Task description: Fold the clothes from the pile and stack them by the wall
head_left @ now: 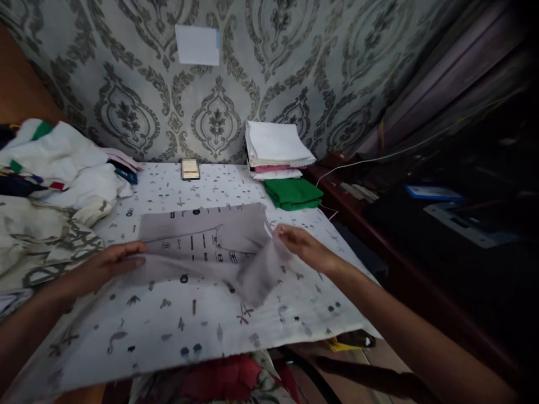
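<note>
The grey cloth lies on the table, in the middle, between the person's two hands. The left hand has its thumb and fingers closed on the near left edge; the right hand pinches the right end, which bunches and droops toward the near side in a loose fold.

As to progress, the work looks partway through. The far part of the grey cloth lies fairly flat with a straight back edge, while the near part is raised, slack and creased, so this piece seems neither smooth nor squared up. At the back right, a stack of folded cloths, white on top, stands neat, with a folded green cloth just in front of it; these appear done. On the left, a loose heap of white, dark and patterned cloths lies crumpled, which looks like work left over.

The grey cloth's long axis runs left to right, across the person's view, roughly along the back edge of the table. Its printed words stand turned, their lines running near to far. Which end is top or hem, I cannot tell.
</note>
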`<state>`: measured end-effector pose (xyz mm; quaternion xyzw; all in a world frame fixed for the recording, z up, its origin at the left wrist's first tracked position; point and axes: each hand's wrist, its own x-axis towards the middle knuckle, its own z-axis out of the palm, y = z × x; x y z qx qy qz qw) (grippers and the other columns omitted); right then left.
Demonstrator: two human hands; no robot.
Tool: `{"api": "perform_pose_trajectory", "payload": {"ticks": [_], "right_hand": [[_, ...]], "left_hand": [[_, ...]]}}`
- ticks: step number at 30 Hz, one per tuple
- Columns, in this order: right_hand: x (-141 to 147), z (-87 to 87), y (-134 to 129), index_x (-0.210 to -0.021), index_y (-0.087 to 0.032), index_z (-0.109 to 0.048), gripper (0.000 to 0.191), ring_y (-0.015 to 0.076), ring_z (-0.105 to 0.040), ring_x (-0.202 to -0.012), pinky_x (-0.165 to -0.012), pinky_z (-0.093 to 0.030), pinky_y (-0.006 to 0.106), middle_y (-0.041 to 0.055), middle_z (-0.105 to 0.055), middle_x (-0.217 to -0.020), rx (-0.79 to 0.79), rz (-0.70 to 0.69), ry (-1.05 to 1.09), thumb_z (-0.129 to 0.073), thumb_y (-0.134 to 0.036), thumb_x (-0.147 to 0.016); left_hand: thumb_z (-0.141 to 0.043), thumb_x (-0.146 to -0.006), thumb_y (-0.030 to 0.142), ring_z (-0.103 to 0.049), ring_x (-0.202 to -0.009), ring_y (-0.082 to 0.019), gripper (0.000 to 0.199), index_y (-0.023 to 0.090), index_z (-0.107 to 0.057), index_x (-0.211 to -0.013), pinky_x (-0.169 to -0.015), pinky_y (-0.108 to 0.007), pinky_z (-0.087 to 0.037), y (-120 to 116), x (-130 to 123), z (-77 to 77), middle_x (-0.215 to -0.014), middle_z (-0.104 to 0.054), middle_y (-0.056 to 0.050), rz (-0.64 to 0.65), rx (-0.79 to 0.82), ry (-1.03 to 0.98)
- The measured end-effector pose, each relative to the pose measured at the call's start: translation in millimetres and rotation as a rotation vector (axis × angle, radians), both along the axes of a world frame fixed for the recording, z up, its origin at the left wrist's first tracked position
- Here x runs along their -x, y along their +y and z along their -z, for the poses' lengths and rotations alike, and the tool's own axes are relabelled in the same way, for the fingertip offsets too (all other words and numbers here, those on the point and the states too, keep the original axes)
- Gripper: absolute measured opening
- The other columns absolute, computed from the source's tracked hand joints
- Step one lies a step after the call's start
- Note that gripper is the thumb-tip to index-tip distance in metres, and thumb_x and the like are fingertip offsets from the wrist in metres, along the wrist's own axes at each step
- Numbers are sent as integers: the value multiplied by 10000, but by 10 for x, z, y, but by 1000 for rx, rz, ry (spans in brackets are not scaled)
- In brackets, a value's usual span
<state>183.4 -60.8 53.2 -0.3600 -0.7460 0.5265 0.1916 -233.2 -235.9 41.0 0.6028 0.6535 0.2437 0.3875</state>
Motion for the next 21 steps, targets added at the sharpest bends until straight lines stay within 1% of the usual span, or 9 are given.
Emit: {"api": "perform_pose_trajectory", "payload": {"ticks": [2,3,5,7,9,12,14,18,21], "right_hand": [[287,79,345,-747,-230,-539,207,169,-603,-608,-555,-500,278,2,-617,-635,188,289,8,-622,-403,-825],[401,137,477,-730,-228,-542,194,177,-610,-621,-558,-502,282,10,-619,-626,262,371,-4,-632,-378,-813],[534,266,638,-716,-223,-555,177,195,-627,-658,-565,-506,291,31,-637,-633,341,455,-25,-654,-350,-790],[548,375,681,-734,-220,-566,186,200,-630,-681,-564,-501,289,38,-648,-650,351,463,-24,-672,-366,-778],[493,438,645,-755,-216,-564,217,186,-616,-679,-555,-480,270,23,-637,-658,347,466,-4,-687,-395,-767],[390,446,524,-815,-212,-579,268,167,-598,-689,-551,-439,246,-4,-620,-685,345,485,45,-714,-431,-743],[326,425,429,-937,-215,-604,337,168,-599,-721,-570,-426,244,-11,-627,-723,315,476,75,-726,-454,-733],[156,426,261,-1241,-217,-507,602,145,-537,-645,-569,-374,245,-60,-565,-655,202,390,80,-721,-462,-735],[12,490,187,-1303,-198,-454,659,119,-443,-555,-545,-323,243,-102,-481,-591,79,332,48,-700,-401,-727]], "left_hand": [[-644,-782,607,-631,-631,-176,391,236,-606,-902,-490,-235,-491,176,73,70,-750,-663,-6,-224,109,-194],[-691,-738,604,-625,-614,-169,422,233,-593,-911,-466,-229,-477,235,95,120,-749,-660,-5,-326,134,-247],[-753,-674,586,-632,-618,-164,473,232,-583,-938,-456,-226,-473,288,116,214,-780,-669,-13,-451,161,-314],[-768,-661,573,-637,-640,-165,498,237,-580,-976,-466,-231,-476,279,117,274,-819,-677,-18,-502,163,-348],[-769,-666,566,-602,-620,-152,508,238,-575,-1004,-465,-229,-454,247,109,287,-771,-648,5,-527,154,-355],[-778,-644,597,-495,-553,-117,593,224,-565,-1053,-453,-210,-387,214,79,247,-654,-540,60,-533,153,-323],[-781,-603,658,-455,-537,-108,689,216,-557,-1081,-449,-200,-350,198,40,209,-637,-510,75,-527,160,-282],[-828,-503,677,-492,-565,-122,794,237,-542,-1099,-465,-195,-351,143,-66,155,-728,-616,57,-507,172,-272],[-867,-431,663,-551,-605,-145,838,265,-534,-1089,-487,-203,-386,107,-139,112,-756,-662,56,-535,191,-295]]}}
